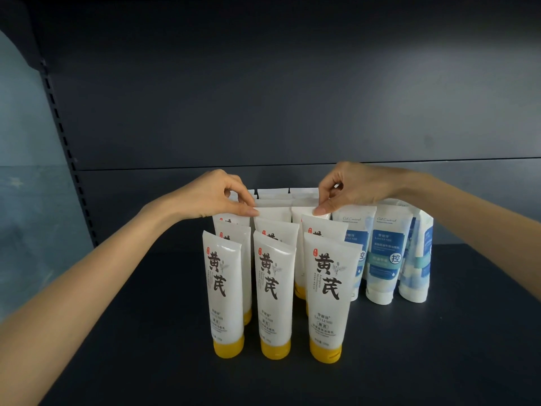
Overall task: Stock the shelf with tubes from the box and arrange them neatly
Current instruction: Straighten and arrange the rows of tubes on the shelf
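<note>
Left hand (pixel 213 197) and right hand (pixel 348 189) pinch back-row tube tops; yellow-capped tubes (pixel 275 288) stand three across on the shelf (pixel 117 332), seemingly mostly stocked, only straightening left

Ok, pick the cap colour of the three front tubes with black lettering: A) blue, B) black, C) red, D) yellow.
D: the front tubes stand upside down on yellow caps on the shelf.
</note>
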A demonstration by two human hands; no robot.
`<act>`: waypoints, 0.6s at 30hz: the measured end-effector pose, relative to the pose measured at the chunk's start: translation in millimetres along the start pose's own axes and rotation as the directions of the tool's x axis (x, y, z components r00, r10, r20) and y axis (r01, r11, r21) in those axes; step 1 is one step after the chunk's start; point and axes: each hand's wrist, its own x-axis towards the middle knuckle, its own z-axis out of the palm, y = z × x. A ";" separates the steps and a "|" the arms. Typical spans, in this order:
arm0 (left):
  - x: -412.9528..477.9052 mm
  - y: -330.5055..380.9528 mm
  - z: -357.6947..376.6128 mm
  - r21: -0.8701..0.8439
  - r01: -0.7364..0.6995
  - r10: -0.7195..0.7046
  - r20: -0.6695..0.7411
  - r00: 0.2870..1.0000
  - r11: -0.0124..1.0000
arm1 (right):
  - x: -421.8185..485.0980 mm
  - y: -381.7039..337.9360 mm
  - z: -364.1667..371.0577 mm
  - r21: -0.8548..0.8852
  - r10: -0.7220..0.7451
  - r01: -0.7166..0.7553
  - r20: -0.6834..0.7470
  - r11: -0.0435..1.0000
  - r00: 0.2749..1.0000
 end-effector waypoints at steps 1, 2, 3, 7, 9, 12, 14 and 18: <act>0.2 1.1 0.5 -0.006 -0.004 0.004 -0.003 1.000 1.000 | -0.3 -0.2 -0.2 -0.004 -0.003 0.003 0.001 1.000 1.000; 0.4 2.0 0.8 -0.011 -0.009 0.009 -0.003 1.000 1.000 | -0.5 -0.6 -0.5 -0.010 -0.005 0.005 0.004 1.000 1.000; 0.8 2.8 0.9 -0.010 -0.013 0.013 -0.003 1.000 1.000 | -0.6 -0.9 -0.7 -0.016 -0.004 0.005 0.006 1.000 1.000; 2.1 2.8 1.1 0.017 -0.017 0.017 -0.019 1.000 1.000 | -2.2 -0.3 -2.3 -0.039 -0.002 0.002 -0.005 0.999 1.000; 2.2 2.4 1.7 0.023 -0.022 0.023 -0.025 0.999 0.999 | -3.3 1.0 -2.3 -0.049 0.004 -0.005 -0.016 0.999 1.000; 2.0 2.4 2.5 0.016 -0.019 0.019 -0.025 0.999 1.000 | -3.4 2.5 -1.6 -0.023 0.015 -0.016 -0.022 1.000 1.000; 1.7 1.9 2.6 0.005 -0.015 0.015 -0.031 0.999 1.000 | -2.5 2.7 -1.4 0.000 0.027 -0.027 -0.012 1.000 1.000; 0.2 1.5 3.0 0.022 -0.001 0.001 -0.037 0.999 1.000 | -0.6 2.0 -2.4 0.017 0.045 -0.045 0.014 0.999 0.999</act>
